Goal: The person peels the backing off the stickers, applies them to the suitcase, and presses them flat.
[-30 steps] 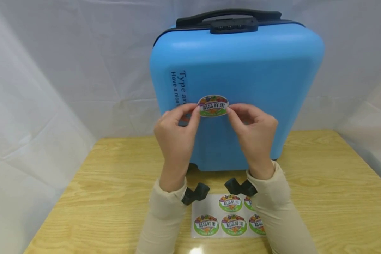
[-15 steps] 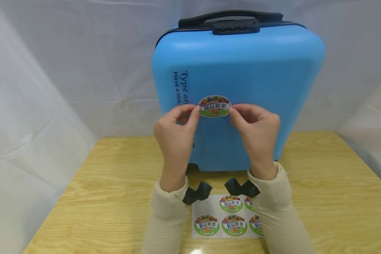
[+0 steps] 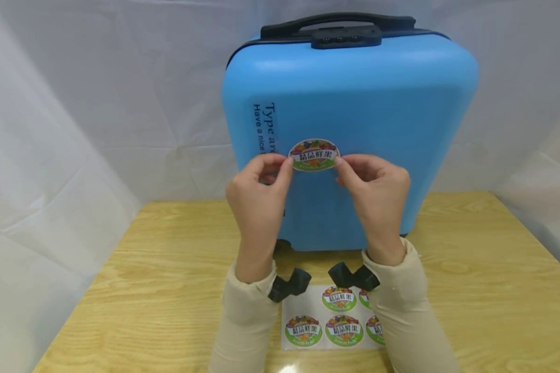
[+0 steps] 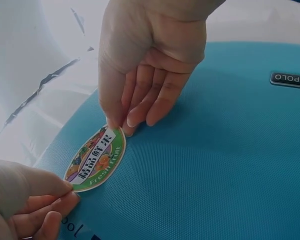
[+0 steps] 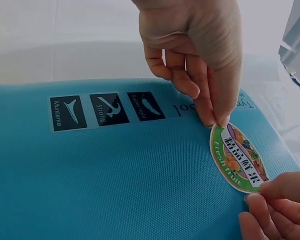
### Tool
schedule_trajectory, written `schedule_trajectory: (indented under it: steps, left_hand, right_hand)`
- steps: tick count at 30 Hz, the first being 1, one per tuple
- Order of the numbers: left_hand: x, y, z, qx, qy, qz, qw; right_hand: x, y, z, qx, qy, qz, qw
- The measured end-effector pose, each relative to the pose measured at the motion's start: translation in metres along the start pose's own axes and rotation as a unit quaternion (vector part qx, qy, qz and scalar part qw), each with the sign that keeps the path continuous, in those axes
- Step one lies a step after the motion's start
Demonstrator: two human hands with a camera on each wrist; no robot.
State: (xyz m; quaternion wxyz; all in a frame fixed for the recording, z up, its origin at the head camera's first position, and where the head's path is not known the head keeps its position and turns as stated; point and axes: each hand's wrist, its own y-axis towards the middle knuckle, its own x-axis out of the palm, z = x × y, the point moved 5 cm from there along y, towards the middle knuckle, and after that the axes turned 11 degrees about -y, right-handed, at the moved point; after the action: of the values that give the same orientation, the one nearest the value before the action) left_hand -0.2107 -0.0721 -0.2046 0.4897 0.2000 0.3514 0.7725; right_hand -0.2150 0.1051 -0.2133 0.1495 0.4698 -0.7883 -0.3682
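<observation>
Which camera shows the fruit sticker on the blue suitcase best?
The right wrist view: the sticker fills it, large and sharp, with readable lettering. The left wrist view shows it slanted; the head view shows it small between both hands.

The suitcase (image 3: 350,140) stands on the table (image 3: 471,290); the sticker sheet (image 3: 331,318) lies before it, perhaps partly under the sleeves (image 3: 242,326).

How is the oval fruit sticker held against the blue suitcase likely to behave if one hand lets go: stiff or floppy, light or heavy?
The sticker looks paper-thin, pinched at its ends by the left hand and right hand, so it is probably very light and floppy. Released at one end, it would likely droop or curl. Being adhesive, it may cling to the suitcase or to fingertips.
</observation>
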Motion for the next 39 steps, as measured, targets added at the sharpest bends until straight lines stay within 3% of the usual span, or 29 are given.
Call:
schedule_trajectory:
  steps: [17, 29, 39]
  left_hand:
    - [0.0016, 0.0009, -0.0017, -0.005, 0.021, -0.017, 0.9996]
    - [0.0008, 0.0054, 0.0013, 0.018, -0.003, -0.015, 0.9997]
    - [0.0087, 0.0087, 0.0069, -0.002, -0.05, -0.041, 0.9979]
  right_hand:
    - [0.0007, 0.0012, 0.0002, -0.01, -0.051, -0.007, 0.9986]
    - [0.0031, -0.0001, 0.0012, -0.022, -0.056, 0.0, 0.9982]
    - [0.001, 0.0026, 0.001, -0.035, -0.063, 0.001, 0.9974]
